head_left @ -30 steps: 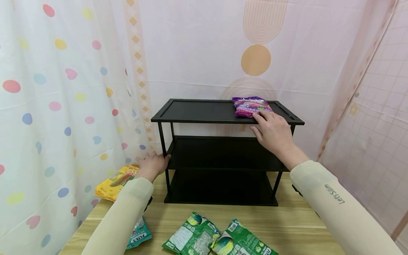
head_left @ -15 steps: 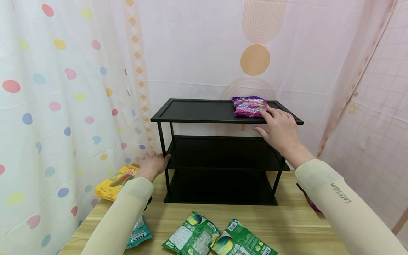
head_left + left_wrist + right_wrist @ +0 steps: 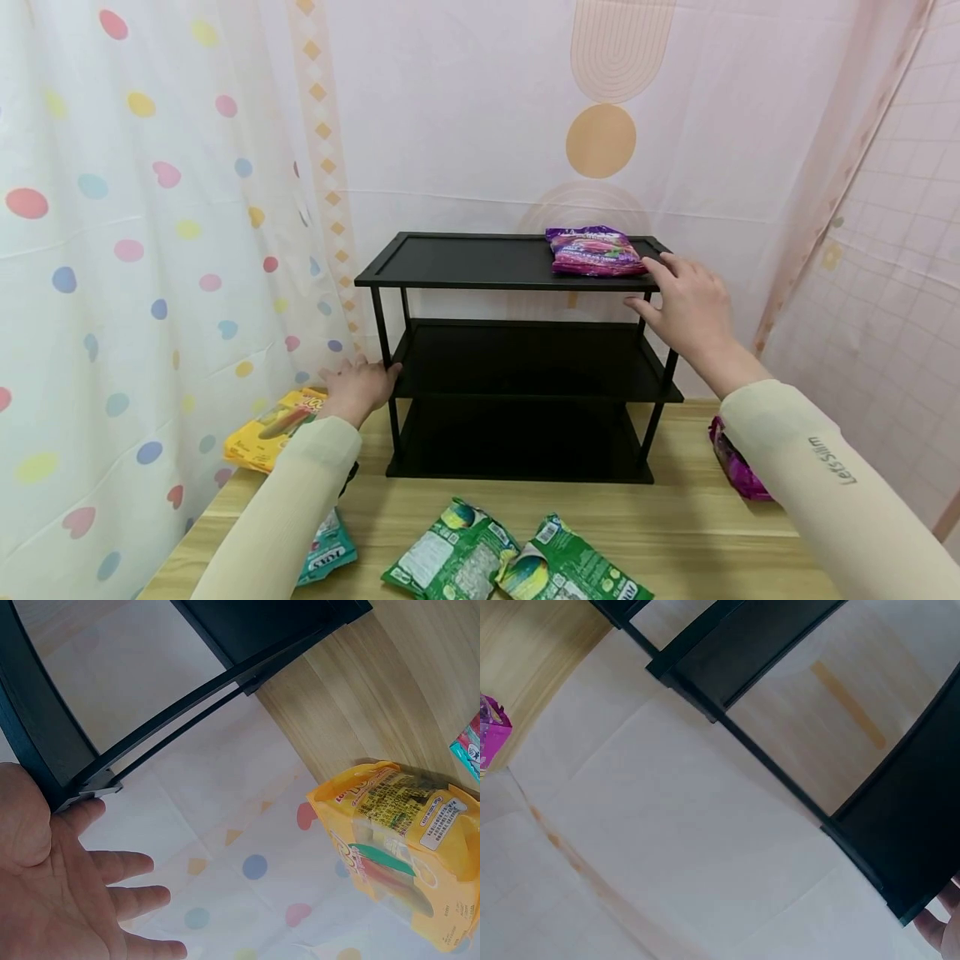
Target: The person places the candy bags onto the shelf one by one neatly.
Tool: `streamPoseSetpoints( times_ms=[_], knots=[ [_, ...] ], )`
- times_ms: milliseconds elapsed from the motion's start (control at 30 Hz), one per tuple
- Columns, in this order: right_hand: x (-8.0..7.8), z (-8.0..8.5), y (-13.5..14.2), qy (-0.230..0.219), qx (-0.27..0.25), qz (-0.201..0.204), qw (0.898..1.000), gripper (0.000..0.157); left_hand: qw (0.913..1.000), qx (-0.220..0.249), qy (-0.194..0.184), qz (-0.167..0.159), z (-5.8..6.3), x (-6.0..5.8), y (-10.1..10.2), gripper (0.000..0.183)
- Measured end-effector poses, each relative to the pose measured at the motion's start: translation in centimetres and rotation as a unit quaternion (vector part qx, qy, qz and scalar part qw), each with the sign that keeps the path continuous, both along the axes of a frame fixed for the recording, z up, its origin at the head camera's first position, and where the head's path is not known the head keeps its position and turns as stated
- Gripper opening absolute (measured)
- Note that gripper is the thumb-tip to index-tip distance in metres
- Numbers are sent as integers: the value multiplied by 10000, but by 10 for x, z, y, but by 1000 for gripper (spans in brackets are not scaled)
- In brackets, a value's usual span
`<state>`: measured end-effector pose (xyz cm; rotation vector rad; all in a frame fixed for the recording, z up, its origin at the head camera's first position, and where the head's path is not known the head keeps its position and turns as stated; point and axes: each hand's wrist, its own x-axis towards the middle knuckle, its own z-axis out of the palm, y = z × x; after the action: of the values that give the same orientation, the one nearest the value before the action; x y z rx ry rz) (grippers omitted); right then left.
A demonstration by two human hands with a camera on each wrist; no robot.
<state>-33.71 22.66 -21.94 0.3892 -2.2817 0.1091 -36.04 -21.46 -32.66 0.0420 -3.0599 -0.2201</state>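
Note:
A black three-tier shelf (image 3: pixel 517 392) stands on the wooden table. On the right of its top tier lies a purple candy bag (image 3: pixel 596 252). My right hand (image 3: pixel 690 304) hovers at the top tier's right front corner, its fingertips just right of the bag and its fingers loosely extended, holding nothing. In the right wrist view only its fingertips (image 3: pixel 932 930) show, at the shelf's corner. My left hand (image 3: pixel 358 387) rests against the shelf's left front post at middle-tier height. The left wrist view shows its fingers (image 3: pixel 142 904) straight and spread, the thumb tip hidden behind the corner.
A yellow bag with a mango picture (image 3: pixel 277 429) lies left of the shelf, a teal bag (image 3: pixel 327 550) partly under my left sleeve. Two green bags (image 3: pixel 453 550) lie in front. Another purple bag (image 3: pixel 735 467) is at the right, partly behind my right forearm. Curtains hang behind.
My right hand has moved right, off the purple bag on the top tier, which stays in place. The purple bag at the table's right has come into view. My left hand has not moved.

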Motion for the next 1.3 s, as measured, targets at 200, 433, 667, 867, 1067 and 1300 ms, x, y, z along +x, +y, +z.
streamPoseSetpoints(
  times_ms=[200,433,667,867,1067,1300],
  knots=[
    [2,1,9,-115,-189,-136,9997,66,10000,-12,8,10,0,0,1,60],
    [3,1,18,-216,-317,-222,9990,66,10000,-26,38,-13,-1,-1,0,59],
    [5,1,28,-232,-465,-253,9983,65,10000,-24,77,-24,-2,-2,-1,59],
    [5,0,34,-269,-597,-283,9975,63,10000,-11,67,-26,-2,-2,-1,59],
    [5,-2,41,-198,-686,-390,9967,64,10000,-5,58,-30,-1,-2,-1,59],
    [6,-3,46,-414,-763,-491,9950,68,10000,16,36,-24,-2,-3,-2,59]
  ],
)
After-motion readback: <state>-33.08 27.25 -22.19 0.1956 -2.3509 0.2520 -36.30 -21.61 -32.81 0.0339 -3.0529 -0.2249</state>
